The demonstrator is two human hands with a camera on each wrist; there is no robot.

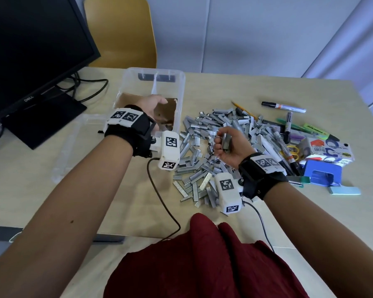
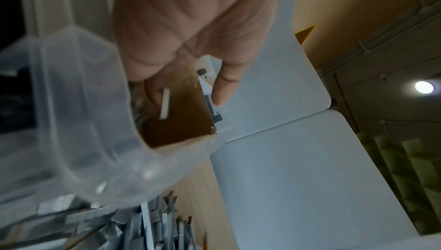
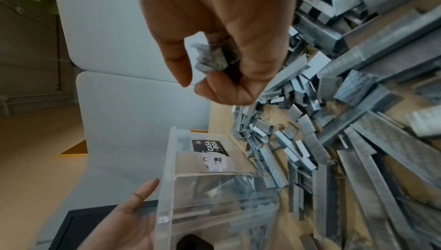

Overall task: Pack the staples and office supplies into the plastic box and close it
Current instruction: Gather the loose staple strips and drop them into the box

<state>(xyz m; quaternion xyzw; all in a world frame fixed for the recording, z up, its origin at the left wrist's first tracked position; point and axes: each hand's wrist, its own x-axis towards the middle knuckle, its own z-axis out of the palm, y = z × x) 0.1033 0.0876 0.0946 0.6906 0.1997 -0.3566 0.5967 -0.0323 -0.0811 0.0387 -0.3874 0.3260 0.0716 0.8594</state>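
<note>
The clear plastic box [image 1: 180,87] stands open left of centre, with a brown cardboard liner [image 1: 167,110] inside. My left hand [image 1: 155,106] hovers over the box with relaxed fingers and holds nothing. In the left wrist view one loose staple strip [image 2: 165,103] is in the air above the liner [image 2: 181,124], below my left hand [image 2: 190,27]. My right hand [image 1: 221,144] is raised palm-up above the big pile of staple strips [image 1: 202,168] and grips a bundle of staple strips [image 1: 227,141] [image 3: 212,59]. The box wall [image 3: 167,178] shows beside my open left hand [image 3: 128,216].
The clear lid [image 1: 71,145] lies flat left of the box. A monitor [image 1: 30,50] stands at the back left. Markers [image 1: 283,106], a highlighter [image 1: 317,131], a blue hole punch [image 1: 323,175] and a printed carton [image 1: 329,151] lie to the right. A yellow chair [image 1: 121,29] stands behind the table.
</note>
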